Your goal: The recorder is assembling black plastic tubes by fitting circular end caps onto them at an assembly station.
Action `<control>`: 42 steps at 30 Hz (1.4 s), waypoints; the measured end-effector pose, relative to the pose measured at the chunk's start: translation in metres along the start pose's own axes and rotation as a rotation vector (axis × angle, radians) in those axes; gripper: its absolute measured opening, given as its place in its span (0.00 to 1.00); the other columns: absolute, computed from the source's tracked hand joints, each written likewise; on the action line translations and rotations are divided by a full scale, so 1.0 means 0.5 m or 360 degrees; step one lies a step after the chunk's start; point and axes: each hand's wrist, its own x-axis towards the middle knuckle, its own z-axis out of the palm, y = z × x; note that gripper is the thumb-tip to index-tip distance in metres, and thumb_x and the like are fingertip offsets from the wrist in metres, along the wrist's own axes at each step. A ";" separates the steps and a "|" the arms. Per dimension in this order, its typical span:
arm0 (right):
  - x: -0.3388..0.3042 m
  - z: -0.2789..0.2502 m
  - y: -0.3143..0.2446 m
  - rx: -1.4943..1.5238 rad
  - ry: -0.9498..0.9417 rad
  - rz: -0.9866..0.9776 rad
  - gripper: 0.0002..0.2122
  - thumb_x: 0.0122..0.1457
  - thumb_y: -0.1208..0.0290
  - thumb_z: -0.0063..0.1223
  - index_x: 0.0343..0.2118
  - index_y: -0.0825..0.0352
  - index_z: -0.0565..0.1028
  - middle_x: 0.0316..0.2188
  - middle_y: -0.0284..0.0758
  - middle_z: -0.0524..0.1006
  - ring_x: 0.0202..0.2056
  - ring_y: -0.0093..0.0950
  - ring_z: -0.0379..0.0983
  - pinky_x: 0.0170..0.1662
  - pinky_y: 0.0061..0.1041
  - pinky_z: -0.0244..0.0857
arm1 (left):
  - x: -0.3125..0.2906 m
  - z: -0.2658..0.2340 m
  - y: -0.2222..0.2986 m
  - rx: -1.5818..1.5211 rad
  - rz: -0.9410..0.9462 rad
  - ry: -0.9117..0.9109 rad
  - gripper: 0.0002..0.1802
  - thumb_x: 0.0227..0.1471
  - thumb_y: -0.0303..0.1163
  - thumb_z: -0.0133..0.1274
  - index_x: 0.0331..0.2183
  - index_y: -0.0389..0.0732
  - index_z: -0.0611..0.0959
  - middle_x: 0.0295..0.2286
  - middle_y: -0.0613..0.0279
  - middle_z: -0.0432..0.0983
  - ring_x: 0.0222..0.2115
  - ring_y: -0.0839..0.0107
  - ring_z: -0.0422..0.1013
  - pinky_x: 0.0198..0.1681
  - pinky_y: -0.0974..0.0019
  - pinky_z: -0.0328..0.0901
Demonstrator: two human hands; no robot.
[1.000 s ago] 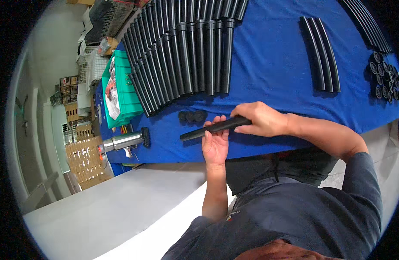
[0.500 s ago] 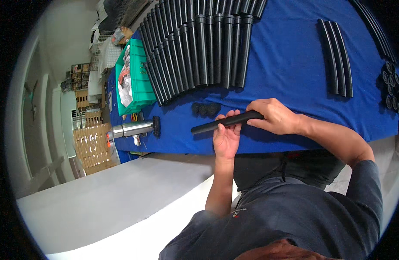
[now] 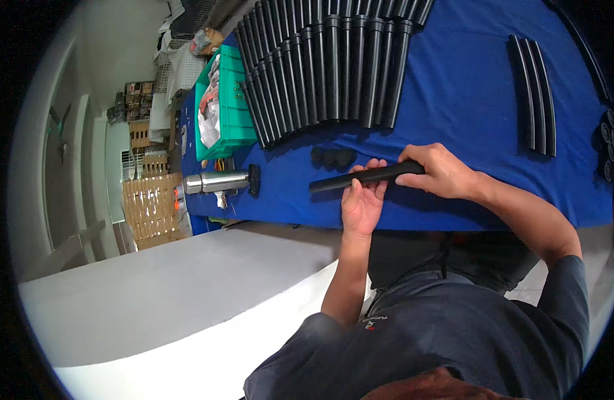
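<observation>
A straight black tube [image 3: 343,181] lies slantwise across my two hands, just above the near side of the table. My left hand [image 3: 364,203] is palm up beneath its middle, the thumb on the near side and the fingers reaching round behind. Over the tube's right end, my right hand [image 3: 443,172] is wrapped from above, hiding that end. The tube's left end sticks out free. Just beyond the left hand, a small row of dark round pieces [image 3: 335,157] rests on the blue cloth [image 3: 453,100].
Many black tubes with collared ends [image 3: 333,73] lie side by side at the back. Three slimmer black tubes [image 3: 535,97] lie at the right, near a cluster of round tube ends [image 3: 608,143]. Leftward are a green crate [image 3: 233,110] with bagged items and a steel flask-like cylinder [image 3: 223,181].
The whole view has shifted, so the table things appear farther right and slightly higher. Both hands keep their hold on the tube, with little change in their grip.
</observation>
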 end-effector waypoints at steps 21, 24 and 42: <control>-0.005 0.017 -0.004 0.0058 0.0040 -0.0012 0.13 0.53 0.72 0.63 0.39 0.71 0.73 0.25 0.42 0.74 0.27 0.35 0.73 0.33 0.31 0.65 | -0.003 0.011 -0.008 -0.0084 0.0035 0.0023 0.13 0.62 0.31 0.49 0.48 0.39 0.73 0.53 0.46 0.69 0.60 0.51 0.60 0.61 0.49 0.62; 0.001 0.021 -0.012 -0.0317 0.0229 -0.0487 0.14 0.53 0.70 0.63 0.39 0.71 0.74 0.26 0.42 0.75 0.27 0.31 0.72 0.32 0.29 0.65 | -0.007 0.005 -0.004 -0.0108 0.0032 0.0039 0.13 0.62 0.31 0.48 0.48 0.40 0.73 0.53 0.46 0.69 0.60 0.51 0.60 0.61 0.50 0.62; -0.002 0.013 -0.011 -0.0295 -0.0024 -0.0267 0.15 0.57 0.67 0.61 0.41 0.71 0.71 0.22 0.40 0.70 0.24 0.33 0.69 0.28 0.32 0.61 | -0.007 0.018 0.000 -0.0017 0.0001 0.0053 0.13 0.59 0.31 0.53 0.46 0.43 0.73 0.50 0.49 0.72 0.56 0.55 0.66 0.55 0.57 0.69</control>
